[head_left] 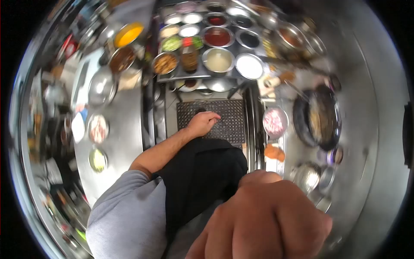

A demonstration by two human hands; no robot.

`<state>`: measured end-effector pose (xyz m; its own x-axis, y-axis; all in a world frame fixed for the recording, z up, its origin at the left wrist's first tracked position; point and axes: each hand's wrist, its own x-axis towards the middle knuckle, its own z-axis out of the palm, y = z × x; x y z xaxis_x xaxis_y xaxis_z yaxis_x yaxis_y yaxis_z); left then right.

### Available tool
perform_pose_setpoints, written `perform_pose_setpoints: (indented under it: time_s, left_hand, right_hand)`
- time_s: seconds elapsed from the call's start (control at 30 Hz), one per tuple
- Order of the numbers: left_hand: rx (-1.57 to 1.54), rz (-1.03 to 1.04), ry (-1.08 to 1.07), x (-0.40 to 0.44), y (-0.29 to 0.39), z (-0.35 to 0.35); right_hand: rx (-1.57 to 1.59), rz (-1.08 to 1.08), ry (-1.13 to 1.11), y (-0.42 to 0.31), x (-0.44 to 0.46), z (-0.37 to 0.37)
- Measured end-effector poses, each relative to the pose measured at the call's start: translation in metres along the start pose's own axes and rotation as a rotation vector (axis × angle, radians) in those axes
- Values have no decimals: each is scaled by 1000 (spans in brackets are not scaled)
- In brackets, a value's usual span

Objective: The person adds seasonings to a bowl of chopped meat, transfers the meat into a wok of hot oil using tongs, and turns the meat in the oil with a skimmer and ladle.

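Close to the camera at the bottom right, my right hand looms large with its knuckles toward the lens and its fingers curled; what it holds, if anything, is hidden. My left hand hangs in front of the black apron, above the dark perforated floor mat. Its fingers are partly curled and nothing shows in them. Beyond my right hand stand a bowl of pink-white pieces and a heap of orange powder.
A black wok with food sits on the right. Ahead, a rack carries several bowls of sauces and a red-capped bottle. On the left, a steel counter holds a bowl of meat-like pieces and a bowl of green pieces.
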<state>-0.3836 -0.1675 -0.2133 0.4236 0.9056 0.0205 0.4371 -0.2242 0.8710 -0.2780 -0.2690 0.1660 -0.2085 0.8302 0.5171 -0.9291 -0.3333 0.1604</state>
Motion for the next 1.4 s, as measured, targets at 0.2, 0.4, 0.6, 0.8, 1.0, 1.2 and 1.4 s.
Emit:
perform_pose_setpoints:
  time_s: [0.2, 0.4, 0.6, 0.8, 1.0, 1.2, 1.4]
  left_hand:
    - [-77, -380, 468, -127, -37, -67]
    - [-598, -802, 1281, -258, -135, -147]
    - [-1150, -817, 1575, -300, -159, -243]
    - [-984, -713, 1647, -309, -185, -256]
    - [-778, -759, 1371, -255, -105, -159]
    - [-913, -585, 724, -110, 4, -121]
    - [-572, -435, 183, 7, 30, -146]
  right_hand:
    - [282, 396, -9, 51, 5, -4]
    - [322, 670, 20, 78, 2, -8]
    - [-430, 576, -168, 62, -9, -78]
    - [-768, 276, 447, -36, -56, -185]
    - [-1282, 296, 816, -99, -116, -235]
    - [-1511, 605, 816, -89, -79, -272]
    - [-1713, 186, 915, -124, -31, -298]
